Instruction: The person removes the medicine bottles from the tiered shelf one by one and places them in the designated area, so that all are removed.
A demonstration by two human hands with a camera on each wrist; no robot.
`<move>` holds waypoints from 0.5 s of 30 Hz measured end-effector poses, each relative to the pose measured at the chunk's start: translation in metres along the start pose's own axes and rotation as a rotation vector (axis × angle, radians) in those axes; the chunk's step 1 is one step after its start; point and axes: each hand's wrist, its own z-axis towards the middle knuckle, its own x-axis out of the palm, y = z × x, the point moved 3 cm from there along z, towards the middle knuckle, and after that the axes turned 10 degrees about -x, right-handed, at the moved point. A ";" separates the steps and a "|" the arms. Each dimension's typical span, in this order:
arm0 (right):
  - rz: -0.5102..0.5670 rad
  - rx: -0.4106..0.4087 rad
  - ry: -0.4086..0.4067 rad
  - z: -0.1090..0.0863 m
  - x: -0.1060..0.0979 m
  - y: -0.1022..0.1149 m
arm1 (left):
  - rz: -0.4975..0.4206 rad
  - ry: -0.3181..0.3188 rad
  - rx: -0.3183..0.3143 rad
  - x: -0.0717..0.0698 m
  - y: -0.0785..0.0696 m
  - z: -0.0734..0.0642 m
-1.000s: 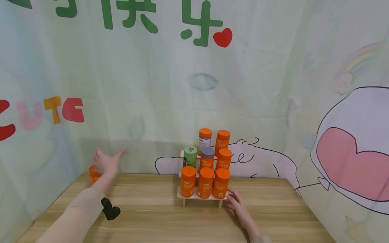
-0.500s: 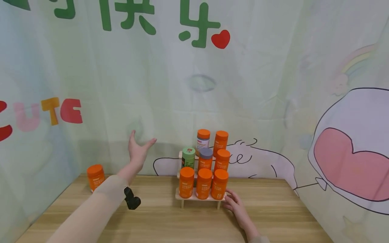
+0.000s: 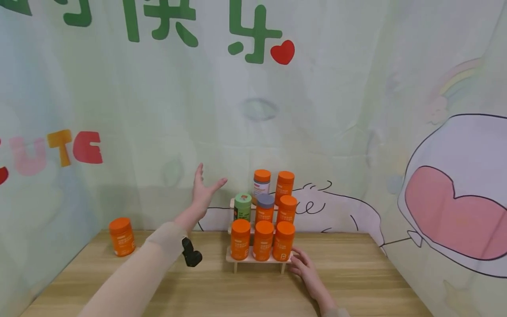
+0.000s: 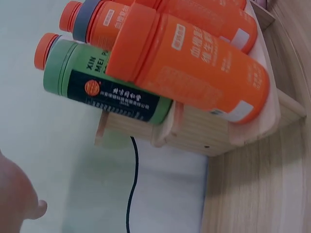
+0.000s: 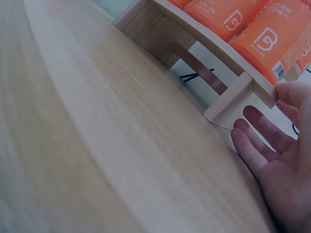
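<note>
My left hand is raised left of a stepped wooden rack, thumb and fingers spread, holding nothing. Part of that hand shows at the lower left of the left wrist view. My right hand touches the right end of the rack's lowest shelf, its lower fingers loose beside the leg. Orange jars fill the front tier. The middle tier bears a green jar, a grey-lidded orange jar and an orange one. On the top tier are a white-labelled jar and an orange jar.
A lone orange jar stands upright near the left edge of the wooden table. Printed fabric hangs behind and at both sides. A black cable runs behind the rack.
My left hand has moved right, away from the lone orange jar and towards the rack, fingers staying spread. My right hand stays at the rack's end. The head view has shifted slightly.
</note>
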 end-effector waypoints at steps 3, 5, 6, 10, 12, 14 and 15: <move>-0.007 0.003 0.006 0.000 0.001 0.000 | -0.005 0.028 0.000 0.011 -0.003 0.002; -0.007 0.006 0.009 -0.001 0.001 -0.001 | -0.013 0.051 0.004 0.018 -0.006 0.004; -0.006 0.005 0.009 -0.001 0.001 -0.001 | -0.018 0.063 0.009 0.022 -0.008 0.004; -0.002 0.001 0.014 -0.001 0.001 -0.002 | -0.016 0.122 0.026 0.037 -0.014 0.007; -0.002 0.000 0.016 -0.001 0.001 -0.001 | 0.000 0.154 0.029 0.045 -0.017 0.008; -0.004 0.002 0.018 0.000 0.000 0.000 | 0.020 0.185 0.030 0.053 -0.020 0.009; -0.005 0.003 0.019 0.000 0.000 0.000 | 0.026 0.196 0.032 0.057 -0.022 0.009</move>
